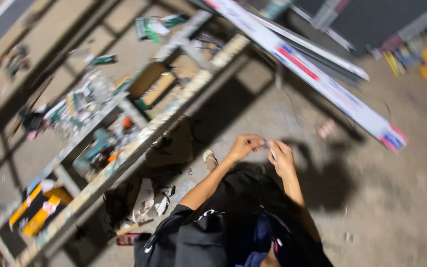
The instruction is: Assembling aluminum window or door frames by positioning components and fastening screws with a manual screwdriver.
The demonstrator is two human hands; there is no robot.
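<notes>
Dusty concrete floor (381, 198); left hand (243, 147) and right hand (281, 157) meet beside cluttered metal shelf (139, 143), fingers pinching small pale blurred object (269, 147); steady grip needed.

2 hands (243, 147) (282, 157), 1 small white item (272, 152), 1 long white board (317, 74), 1 sandal (210, 159), 1 metal rack (139, 143)

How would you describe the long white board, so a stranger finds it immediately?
Start at the metal frame table crossing the picture's left half. Beyond its far end, a long white board slants toward the right over the concrete floor. Unlike the plain grey strips beside it, it carries red and blue markings.
</notes>
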